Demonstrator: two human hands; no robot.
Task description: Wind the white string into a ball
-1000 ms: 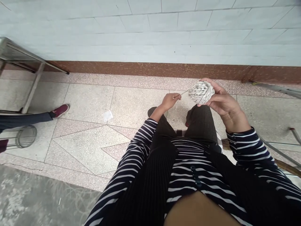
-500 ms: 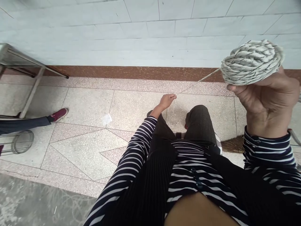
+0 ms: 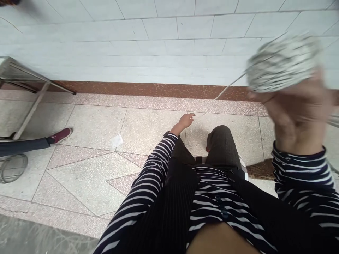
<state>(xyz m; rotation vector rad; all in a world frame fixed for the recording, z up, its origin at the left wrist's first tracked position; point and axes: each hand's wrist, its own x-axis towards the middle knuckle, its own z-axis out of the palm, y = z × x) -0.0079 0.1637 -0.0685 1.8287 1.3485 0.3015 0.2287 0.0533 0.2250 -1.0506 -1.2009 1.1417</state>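
In the head view, a thick ball of whitish rope with dark flecks (image 3: pixel 284 63) is held up at the right, blurred by motion. My right hand (image 3: pixel 298 109) is closed round its underside, thumb to the left. A single strand of the rope (image 3: pixel 225 90) runs from the ball's left side down to my left hand (image 3: pixel 186 120). That hand hangs low past my knees, its fingers pinched on the strand. A loose bit of the strand seems to dangle below it, too faint to be sure.
A tiled wall (image 3: pixel 164 63) rises ahead. At the left are a metal-legged table (image 3: pixel 34 109), a wire stand (image 3: pixel 13 168) and another person's shoe (image 3: pixel 61 135). White paper (image 3: pixel 117 141) lies on the floor. Broom bristles (image 3: pixel 261 169) show at the right, beside my seat.
The ball and my right hand have turned quickly and are now blurred. The strand looks slacker near my left hand. The whole view has shifted slightly.
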